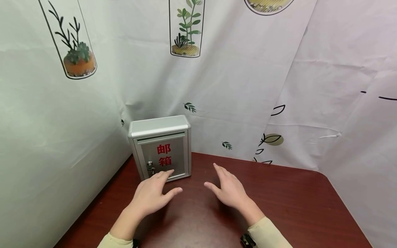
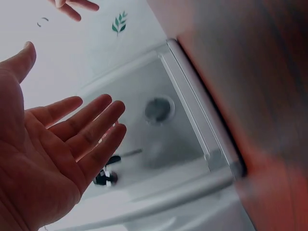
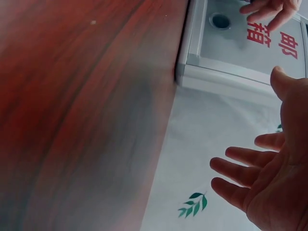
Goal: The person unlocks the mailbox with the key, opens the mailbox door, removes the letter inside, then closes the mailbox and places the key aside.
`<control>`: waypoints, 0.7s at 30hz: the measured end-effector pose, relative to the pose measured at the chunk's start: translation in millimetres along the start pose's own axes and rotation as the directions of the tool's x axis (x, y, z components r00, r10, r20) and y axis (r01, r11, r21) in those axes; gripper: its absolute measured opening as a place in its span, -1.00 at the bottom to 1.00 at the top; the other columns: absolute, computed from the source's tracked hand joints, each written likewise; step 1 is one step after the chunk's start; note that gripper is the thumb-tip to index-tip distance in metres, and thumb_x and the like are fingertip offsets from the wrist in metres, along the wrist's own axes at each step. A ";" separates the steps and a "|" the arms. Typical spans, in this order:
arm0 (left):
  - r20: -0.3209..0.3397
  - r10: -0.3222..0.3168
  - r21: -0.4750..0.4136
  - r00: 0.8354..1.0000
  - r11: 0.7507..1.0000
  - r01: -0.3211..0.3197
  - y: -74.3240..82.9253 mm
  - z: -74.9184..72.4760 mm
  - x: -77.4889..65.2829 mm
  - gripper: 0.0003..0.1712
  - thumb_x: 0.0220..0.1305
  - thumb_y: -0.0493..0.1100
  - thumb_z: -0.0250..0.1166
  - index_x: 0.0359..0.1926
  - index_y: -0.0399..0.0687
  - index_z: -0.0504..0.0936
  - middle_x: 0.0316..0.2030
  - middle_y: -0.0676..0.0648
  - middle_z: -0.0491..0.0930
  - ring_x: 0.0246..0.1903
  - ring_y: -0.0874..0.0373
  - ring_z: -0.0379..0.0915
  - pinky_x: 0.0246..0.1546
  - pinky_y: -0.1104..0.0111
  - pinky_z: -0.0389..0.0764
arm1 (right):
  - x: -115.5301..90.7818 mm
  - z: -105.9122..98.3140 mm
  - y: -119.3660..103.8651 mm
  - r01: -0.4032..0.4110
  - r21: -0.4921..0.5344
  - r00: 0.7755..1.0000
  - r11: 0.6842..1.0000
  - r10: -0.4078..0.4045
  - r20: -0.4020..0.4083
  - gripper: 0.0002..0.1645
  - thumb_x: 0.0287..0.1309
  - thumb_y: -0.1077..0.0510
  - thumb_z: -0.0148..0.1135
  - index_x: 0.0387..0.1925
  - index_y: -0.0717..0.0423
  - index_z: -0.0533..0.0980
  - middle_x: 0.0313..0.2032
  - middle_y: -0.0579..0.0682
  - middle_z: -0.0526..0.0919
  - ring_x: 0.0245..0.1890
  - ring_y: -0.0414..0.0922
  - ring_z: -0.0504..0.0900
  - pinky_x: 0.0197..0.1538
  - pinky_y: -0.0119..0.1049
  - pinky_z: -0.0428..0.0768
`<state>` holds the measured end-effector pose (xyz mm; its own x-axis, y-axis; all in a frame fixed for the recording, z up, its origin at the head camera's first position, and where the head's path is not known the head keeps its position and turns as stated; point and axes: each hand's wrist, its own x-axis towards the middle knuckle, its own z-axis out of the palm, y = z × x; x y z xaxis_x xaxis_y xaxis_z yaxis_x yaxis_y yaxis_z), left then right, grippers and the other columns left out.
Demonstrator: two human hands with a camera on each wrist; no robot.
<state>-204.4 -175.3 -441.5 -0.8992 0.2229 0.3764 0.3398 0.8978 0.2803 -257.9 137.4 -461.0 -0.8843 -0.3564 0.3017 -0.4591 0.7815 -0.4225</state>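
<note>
A silver metal mailbox with red characters stands upright at the back left of the table. Its front door is closed, and a key sticks out of the lock at the door's left side. My left hand is held in front of the mailbox, fingers extended and thumb apart, overlapping the door's lower part in the head view. To the right of the box, my right hand hovers over the table with its fingers straight. Both palms face inward with nothing in them, as the wrist views show.
The dark red wooden table spreads out to the right of the mailbox. White cloth printed with plants hangs behind the table and along both sides. A dark round spot sits low on the mailbox door.
</note>
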 end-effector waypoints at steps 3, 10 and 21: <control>-0.025 -0.023 0.003 0.999 1.000 0.023 -7.2 -3.9 -5.1 -0.11 0.40 0.52 0.40 0.42 -0.01 0.69 0.26 -0.09 0.75 0.19 -0.06 0.73 -0.01 -0.13 0.77 | 4.9 2.2 -2.3 0.008 0.008 1.000 1.000 -0.008 0.011 0.05 0.51 -0.37 0.36 0.71 0.13 0.28 0.54 0.21 0.50 0.50 0.22 0.53 0.47 0.26 0.51; -0.045 -0.100 -0.025 0.994 0.995 0.099 -26.2 -13.8 -17.3 -0.34 0.41 0.49 0.41 0.17 0.11 0.78 0.03 0.07 0.79 0.03 0.07 0.75 -0.13 0.00 0.75 | 15.9 2.9 -9.8 0.031 0.031 0.999 0.999 -0.032 0.028 0.05 0.53 -0.39 0.33 0.72 0.12 0.27 0.55 0.21 0.49 0.50 0.21 0.53 0.46 0.24 0.52; -0.011 -0.218 -0.036 0.976 0.975 0.218 -54.5 -35.5 -25.7 -0.40 0.47 0.50 0.34 0.01 0.12 0.79 -0.20 0.14 0.72 -0.18 0.17 0.65 -0.32 0.13 0.63 | 33.9 1.8 -16.9 0.053 0.013 0.997 0.998 -0.054 0.058 0.04 0.54 -0.35 0.34 0.71 0.16 0.27 0.58 0.18 0.47 0.52 0.18 0.51 0.49 0.19 0.52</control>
<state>-190.0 -243.5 -435.1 -0.9487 0.0177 0.3156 0.1456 0.9106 0.3867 -280.2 111.1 -445.2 -0.8616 -0.4275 0.2736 -0.5068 0.7544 -0.4172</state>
